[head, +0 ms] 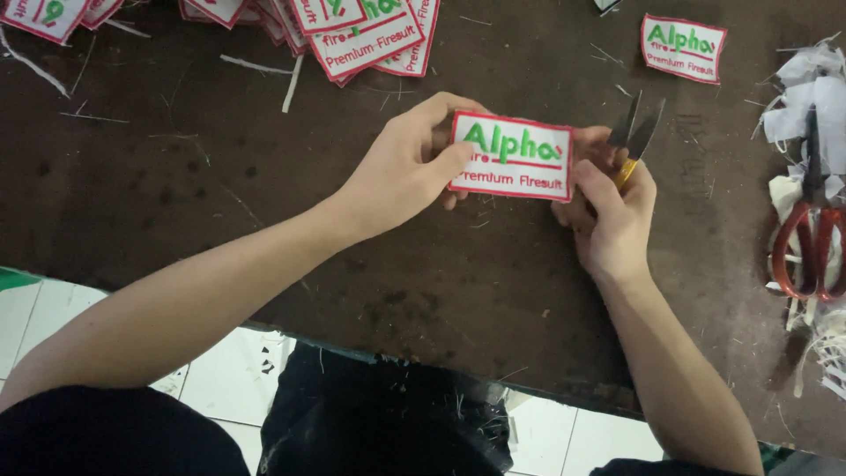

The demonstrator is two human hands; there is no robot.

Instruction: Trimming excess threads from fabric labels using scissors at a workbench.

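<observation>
Above the dark brown tabletop (220, 185), both hands hold one embroidered patch (511, 157), a white rectangle with a red border and green and red stitched lettering, face up and nearly level. Left hand (401, 172) grips the patch's left end, its fingers (445, 163) closed with the thumb pressed on the face and the others curled behind. Right hand (612, 211) takes the right end from behind, its fingers closed around the patch edge and around small yellow-handled thread snips (636, 137), whose two dark blades stand slightly parted and point up and away, just beside the patch's right edge.

At the far edge of the tabletop lies a heap of matching patches (370, 35), and a single matching patch (684, 48) lies well apart to the right. Red-handled scissors (809, 238) rest on white fabric scraps (811, 88) at the right edge. Loose white threads and offcuts are scattered across the surface.
</observation>
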